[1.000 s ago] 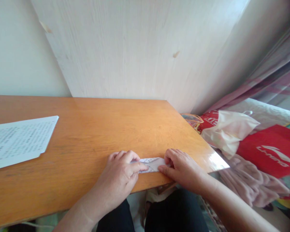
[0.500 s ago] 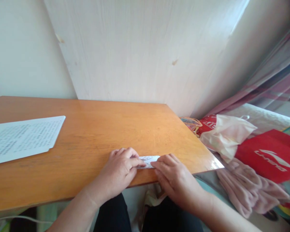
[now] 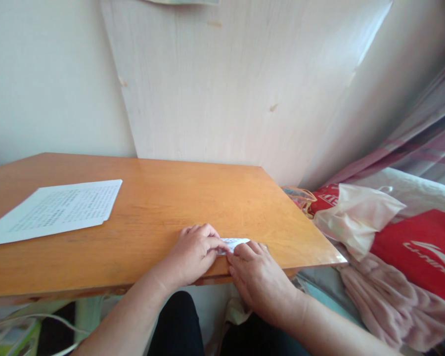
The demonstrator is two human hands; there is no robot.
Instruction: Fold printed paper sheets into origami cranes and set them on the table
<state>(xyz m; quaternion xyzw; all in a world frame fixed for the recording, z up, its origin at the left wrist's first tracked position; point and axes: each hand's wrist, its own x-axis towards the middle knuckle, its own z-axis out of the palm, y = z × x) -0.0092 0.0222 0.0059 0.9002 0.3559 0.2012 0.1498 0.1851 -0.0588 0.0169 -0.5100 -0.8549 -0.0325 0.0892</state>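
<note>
A small folded piece of paper (image 3: pixel 234 243), white with dark marks, lies flat at the front edge of the wooden table. My left hand (image 3: pixel 195 253) grips its left end, thumb and index finger together on it. From the right, my right hand (image 3: pixel 258 275) covers the other end, its fingers bent and pressed down on the paper. The fingertips of both hands almost meet over the near side of the paper. Most of the paper is hidden under my fingers.
A stack of printed sheets (image 3: pixel 65 207) lies on the left of the wooden table (image 3: pixel 193 198). Beyond the table's right edge are a white plastic bag (image 3: pixel 359 212), a red bag (image 3: pixel 419 252) and a pink cloth (image 3: pixel 389 296). A pale board (image 3: pixel 207 89) stands behind.
My right hand has shifted left along the folded paper, closer to my left hand. The view has turned slightly left, and more of the printed sheets shows.
</note>
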